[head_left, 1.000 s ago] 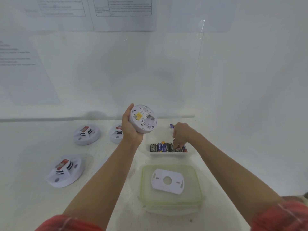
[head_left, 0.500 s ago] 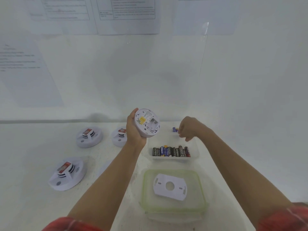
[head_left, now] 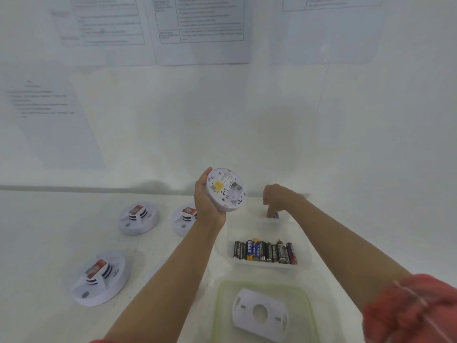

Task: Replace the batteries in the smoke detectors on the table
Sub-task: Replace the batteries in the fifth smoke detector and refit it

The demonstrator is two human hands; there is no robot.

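Nearest, a white back plate (head_left: 259, 311) lies flat on a green-rimmed lid (head_left: 220, 305). Just beyond, a clear tray (head_left: 304, 263) holds a row of batteries (head_left: 265, 252) lying side by side. They look small, hard and smooth and are apt to roll, so each is best pinched across its middle between thumb and forefinger.

To the left a near detector (head_left: 99, 278) sits on the counter (head_left: 49, 231).

Further out, the left hand (head_left: 206, 201) is wrapped round the rim of a smoke detector (head_left: 226, 190), raised off the counter with its underside tilted towards the camera. It looks like a light, stiff plastic shell, easy to hold by the edge in one hand. The thin clips and contacts in its bay are probably the delicate part and want only gentle pressure.

The right hand (head_left: 277, 196) reaches down with curled fingers into a smaller tray (head_left: 259, 219) at a single battery (head_left: 276, 215); I cannot tell whether it has hold of it.

Farther left sit a far detector (head_left: 138, 217) and a half-hidden detector (head_left: 184, 219).
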